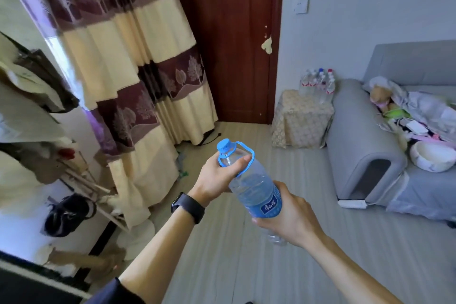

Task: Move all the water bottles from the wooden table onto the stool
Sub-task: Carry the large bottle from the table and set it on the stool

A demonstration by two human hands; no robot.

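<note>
Holding a bottle in mid-air over the floor, tilted, cap pointing away. Gripping the neck with the left hand, fingers curled just under the cap beside the blue loop. Wrapping the right hand round the lower body at the label, probably sharing the weight of a big bottle. Facing the stool beside the sofa, well apart from it. Spotting a cluster of smaller bottles already parked at its back edge, likely leaving the front free. Reading the label: white Chinese characters on blue, seemingly 康师傅, too blurred for certainty.
</note>
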